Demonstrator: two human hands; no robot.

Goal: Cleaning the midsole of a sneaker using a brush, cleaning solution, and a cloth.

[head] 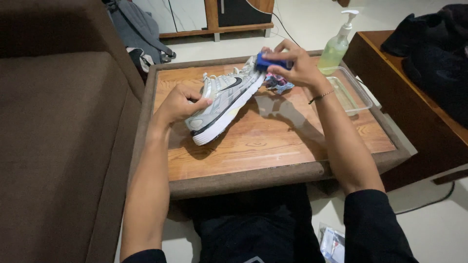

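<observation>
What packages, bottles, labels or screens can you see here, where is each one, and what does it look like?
Pump bottle: far right corner of the table, upright, clear with pale green liquid, white pump.
Plastic tray: right edge of the table, beside the bottle, clear, rectangular, shallow.
Packet: on the floor by the right arm, small, clear wrapper, partly hidden.
Screens or signs: none in view.

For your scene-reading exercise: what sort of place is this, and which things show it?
Probably a home living room: a brown sofa beside a low wooden table, and a cabinet on a tiled floor.
</observation>
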